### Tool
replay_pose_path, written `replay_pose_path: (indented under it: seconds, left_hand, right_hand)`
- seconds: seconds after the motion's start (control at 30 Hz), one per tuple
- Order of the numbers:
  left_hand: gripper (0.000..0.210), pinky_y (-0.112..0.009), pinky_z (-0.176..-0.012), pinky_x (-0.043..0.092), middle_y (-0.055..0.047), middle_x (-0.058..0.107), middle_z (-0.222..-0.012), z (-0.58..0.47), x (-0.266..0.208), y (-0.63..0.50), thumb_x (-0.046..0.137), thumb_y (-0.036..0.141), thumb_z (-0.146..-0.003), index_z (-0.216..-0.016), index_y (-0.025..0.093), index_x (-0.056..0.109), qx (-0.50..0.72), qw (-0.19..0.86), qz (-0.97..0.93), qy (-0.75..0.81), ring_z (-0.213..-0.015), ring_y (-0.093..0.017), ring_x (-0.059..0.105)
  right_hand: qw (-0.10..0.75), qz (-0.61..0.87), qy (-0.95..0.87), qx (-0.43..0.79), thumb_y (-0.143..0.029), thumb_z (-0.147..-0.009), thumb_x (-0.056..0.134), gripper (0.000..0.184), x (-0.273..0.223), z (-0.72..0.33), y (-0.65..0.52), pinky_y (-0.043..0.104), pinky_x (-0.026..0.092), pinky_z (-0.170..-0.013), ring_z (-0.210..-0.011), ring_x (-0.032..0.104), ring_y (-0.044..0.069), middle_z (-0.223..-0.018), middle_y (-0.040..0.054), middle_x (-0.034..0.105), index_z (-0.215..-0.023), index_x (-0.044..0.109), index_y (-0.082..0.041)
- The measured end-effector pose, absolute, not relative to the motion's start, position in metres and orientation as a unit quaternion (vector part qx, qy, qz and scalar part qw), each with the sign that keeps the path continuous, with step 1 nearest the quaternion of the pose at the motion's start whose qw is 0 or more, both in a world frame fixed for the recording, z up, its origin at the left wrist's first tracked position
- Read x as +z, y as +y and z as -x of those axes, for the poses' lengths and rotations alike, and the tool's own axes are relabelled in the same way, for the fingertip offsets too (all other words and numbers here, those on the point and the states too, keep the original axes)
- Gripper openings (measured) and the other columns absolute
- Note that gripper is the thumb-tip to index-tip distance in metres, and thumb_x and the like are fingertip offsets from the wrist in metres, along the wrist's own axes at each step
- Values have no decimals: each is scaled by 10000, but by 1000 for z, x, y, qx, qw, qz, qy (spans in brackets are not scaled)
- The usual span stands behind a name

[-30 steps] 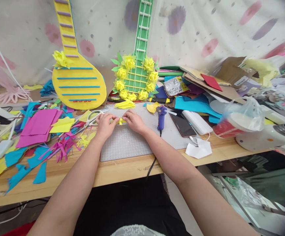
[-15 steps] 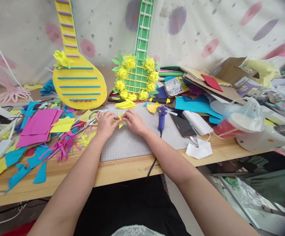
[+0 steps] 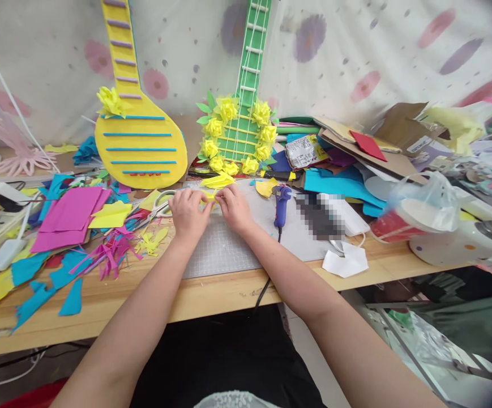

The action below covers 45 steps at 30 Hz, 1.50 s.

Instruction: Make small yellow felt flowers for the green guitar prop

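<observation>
Over the grey cutting mat (image 3: 222, 249), a small piece of yellow crepe paper (image 3: 210, 196) is pinched between both hands. My left hand (image 3: 188, 214) grips its left side, thumb against fingers. On its right side, my right hand (image 3: 234, 209) has its fingertips closed; the fingers hide much of the piece. Just behind them lies a small stack of yellow paper pieces (image 3: 217, 181). Scissors (image 3: 159, 205) with pale handles rest left of my left hand. To the right of my right hand lies a purple glue gun (image 3: 280, 208), its cord running off the front edge.
A yellow lute-shaped craft (image 3: 141, 144) and a green one (image 3: 249, 71) ringed with yellow paper flowers lean at the back. Magenta sheets (image 3: 68, 218) and coloured scraps cover the left. A bagged cup (image 3: 409, 212) and white flask (image 3: 443, 243) stand right.
My hands have shifted slightly right with the yellow crepe paper, and the fingers now cover more of it. The whole view has moved a little.
</observation>
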<state>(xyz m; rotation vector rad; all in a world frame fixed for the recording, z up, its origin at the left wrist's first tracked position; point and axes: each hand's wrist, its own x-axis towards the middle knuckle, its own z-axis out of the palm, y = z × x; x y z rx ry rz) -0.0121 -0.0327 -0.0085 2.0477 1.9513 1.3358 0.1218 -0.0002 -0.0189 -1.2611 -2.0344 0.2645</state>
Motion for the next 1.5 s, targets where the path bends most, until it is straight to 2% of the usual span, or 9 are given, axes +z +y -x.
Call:
replay_pose_path:
  seconds: [0.2, 0.37, 0.6, 0.7, 0.87, 0.97, 1.03, 1.17, 1.5]
  left_hand:
    - [301, -215, -473, 338, -20, 612, -673, -11, -5, -36, 614, 444, -726, -741, 147, 658, 567, 444, -404, 563, -522, -81, 473]
    - [266, -171, -444, 374, -10, 617, -676, -7, 2, -31, 716, 369, -664, -732, 123, 639, 591, 565, -246, 520, -531, -62, 540]
    - [72, -213, -556, 497, 12, 612, -614, -6, 5, -15, 623, 191, -763, -743, 124, 603, 570, 631, -190, 491, -540, -76, 585]
    - [81, -205, -552, 496, 28, 578, -556, -8, 8, 0, 576, 142, -786, -707, 123, 574, 564, 628, -199, 497, -496, -63, 557]
    - [117, -197, -530, 498, 23, 558, -529, -5, 10, 11, 543, 121, -804, -690, 113, 566, 527, 657, -228, 488, -465, -62, 543]
    - [157, -191, -533, 506, 13, 562, -527, 0, 7, 8, 496, 120, -835, -695, 113, 567, 499, 699, -211, 467, -468, -64, 554]
    - [161, -186, -532, 511, 12, 559, -524, 3, 5, 4, 482, 121, -844, -710, 114, 572, 491, 721, -200, 446, -470, -65, 556]
    - [146, -190, -521, 519, -1, 572, -539, 8, 7, -1, 484, 121, -840, -753, 103, 600, 469, 754, -206, 411, -487, -77, 571]
    - [75, -316, -718, 559, -56, 680, -691, 4, -1, -3, 577, 104, -757, -767, 102, 651, 486, 660, -325, 473, -628, -129, 641]
  right_hand:
    - [369, 483, -793, -37, -280, -941, 353, 291, -18, -122, 0, 337, 355, -778, -895, 488, 200, -936, 99, 564, -910, 619, -168]
    - [349, 441, -822, -90, -274, -946, 358, 280, -21, -122, -2, 323, 330, -774, -880, 488, 185, -942, 90, 571, -895, 617, -181]
    - [338, 445, -827, -67, -260, -932, 392, 243, -22, -120, 1, 329, 343, -799, -900, 502, 185, -960, 95, 579, -898, 618, -178]
    - [398, 460, -794, 3, -314, -909, 434, 224, -23, -121, 6, 336, 377, -820, -924, 516, 188, -986, 95, 579, -908, 617, -183]
    - [565, 488, -600, 288, -382, -866, 448, 226, -28, -134, 26, 317, 452, -807, -862, 553, 153, -1005, 72, 580, -919, 577, -204]
    - [536, 427, -522, 508, -381, -829, 485, 204, -30, -145, 34, 324, 472, -803, -801, 574, 126, -982, 47, 612, -912, 568, -214]
    - [510, 389, -525, 559, -339, -746, 598, 218, -29, -150, 35, 322, 467, -829, -835, 578, 123, -998, 32, 622, -928, 573, -223]
    - [492, 351, -585, 541, -280, -627, 696, 299, -25, -150, 28, 319, 448, -872, -896, 571, 134, -984, 17, 627, -897, 588, -215]
    - [474, 415, -629, 455, -276, -662, 609, 115, -34, -139, 29, 293, 459, -722, -680, 532, 109, -720, -21, 591, -716, 558, -188]
